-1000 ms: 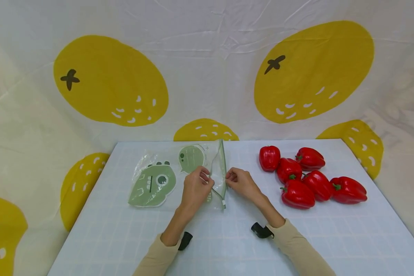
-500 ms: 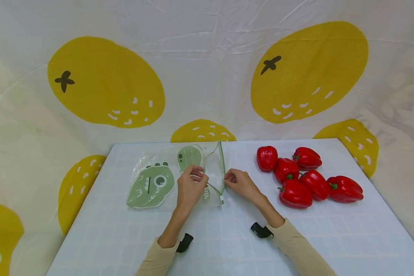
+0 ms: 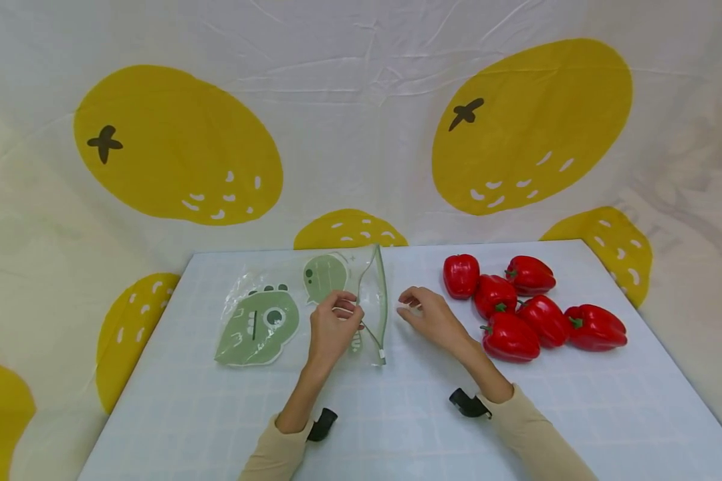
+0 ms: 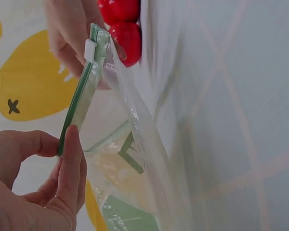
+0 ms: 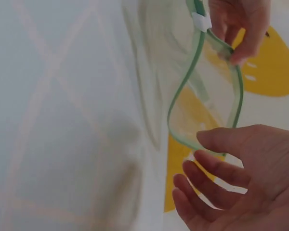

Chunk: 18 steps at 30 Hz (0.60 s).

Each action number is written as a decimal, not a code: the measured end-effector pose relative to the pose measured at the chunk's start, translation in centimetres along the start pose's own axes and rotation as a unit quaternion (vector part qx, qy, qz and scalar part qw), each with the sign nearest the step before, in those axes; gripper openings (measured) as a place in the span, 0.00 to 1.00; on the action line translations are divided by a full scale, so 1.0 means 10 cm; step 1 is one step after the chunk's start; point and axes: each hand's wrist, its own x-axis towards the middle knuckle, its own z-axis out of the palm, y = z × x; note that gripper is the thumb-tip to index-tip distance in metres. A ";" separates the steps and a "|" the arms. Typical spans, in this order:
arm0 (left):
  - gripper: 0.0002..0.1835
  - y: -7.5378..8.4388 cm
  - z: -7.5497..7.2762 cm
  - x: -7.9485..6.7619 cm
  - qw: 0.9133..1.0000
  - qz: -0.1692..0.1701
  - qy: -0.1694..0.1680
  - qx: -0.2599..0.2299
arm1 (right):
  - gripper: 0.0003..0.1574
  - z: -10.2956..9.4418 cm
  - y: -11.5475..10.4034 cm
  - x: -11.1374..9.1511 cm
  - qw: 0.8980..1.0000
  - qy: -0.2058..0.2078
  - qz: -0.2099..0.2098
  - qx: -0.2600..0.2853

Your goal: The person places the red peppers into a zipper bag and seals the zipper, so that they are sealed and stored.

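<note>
A clear zip bag (image 3: pixel 255 327) with green cartoon prints lies on the table, its green-edged mouth gaping toward the right. My left hand (image 3: pixel 331 329) pinches the near lip of that mouth between thumb and fingers. In the left wrist view a white slider (image 4: pixel 90 50) sits at one end of the green zip strip (image 4: pixel 79 91). To the right of the mouth, my right hand (image 3: pixel 436 321) holds nothing, its thumb and fingers spread apart. The right wrist view has the green rim (image 5: pixel 171 113) just beyond those relaxed fingers (image 5: pixel 207 185).
Several red bell peppers (image 3: pixel 511 337) lie in a group on the right of the table (image 3: pixel 397 427). Behind the table hangs a pale cloth (image 3: pixel 361 133) with large yellow fruit prints. Dark wrist cameras (image 3: pixel 469 403) stick out beside both sleeves.
My right hand has let go of the bag's far rim and drawn back to the right, its fingers parting. My left hand has kept its pinch, and the mouth has widened.
</note>
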 end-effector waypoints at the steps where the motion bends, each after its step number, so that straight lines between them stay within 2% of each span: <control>1: 0.08 0.00 0.00 0.00 1.000 -0.002 -0.001 0.001 | 0.18 -0.02 0.01 -0.02 1.000 0.005 -0.003 -0.004; 9: 0.08 -0.01 -0.01 -0.01 1.000 -0.004 -0.006 0.002 | 0.26 -0.19 0.09 -0.18 0.997 0.054 -0.025 -0.041; 18: 0.08 -0.05 0.02 -0.02 1.000 -0.003 -0.010 -0.003 | 0.30 -0.36 0.17 -0.35 0.993 0.084 -0.028 -0.080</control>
